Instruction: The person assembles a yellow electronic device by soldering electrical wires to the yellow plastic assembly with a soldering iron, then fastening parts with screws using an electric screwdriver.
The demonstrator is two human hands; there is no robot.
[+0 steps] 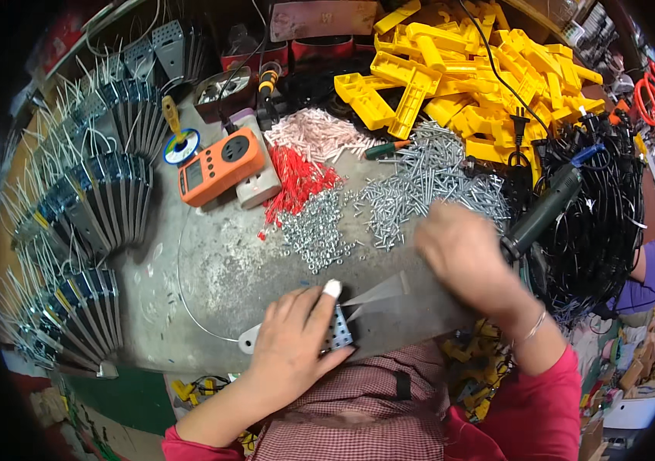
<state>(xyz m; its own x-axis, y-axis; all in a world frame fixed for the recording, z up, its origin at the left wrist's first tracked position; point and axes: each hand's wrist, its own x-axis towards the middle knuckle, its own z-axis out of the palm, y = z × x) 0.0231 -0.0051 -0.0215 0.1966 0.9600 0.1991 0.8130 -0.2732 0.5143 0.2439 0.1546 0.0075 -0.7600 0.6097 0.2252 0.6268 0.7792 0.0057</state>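
My left hand [289,338] lies over a perforated metal plate [338,332] at the near edge of the bench, gripping it, with the thumb on its near side. A white cover sits on one fingertip. From the plate's left end a thin white wire [181,284] curves away, and pale translucent strips [381,296] stretch to its right. My right hand [462,253] is at the near side of a pile of silver screws [431,173]. Its fingers are curled and smeared by motion, so whether they hold anything is hidden. Small silver nuts [314,230] are heaped to its left.
Red parts [297,180] and pale pink parts [316,134] lie behind the nuts, beside an orange meter [221,167]. Yellow plastic housings [489,69] are piled at the back. A dark power screwdriver [546,211] and black cables [604,184] flank the right. Wired metal plates [97,200] line the left.
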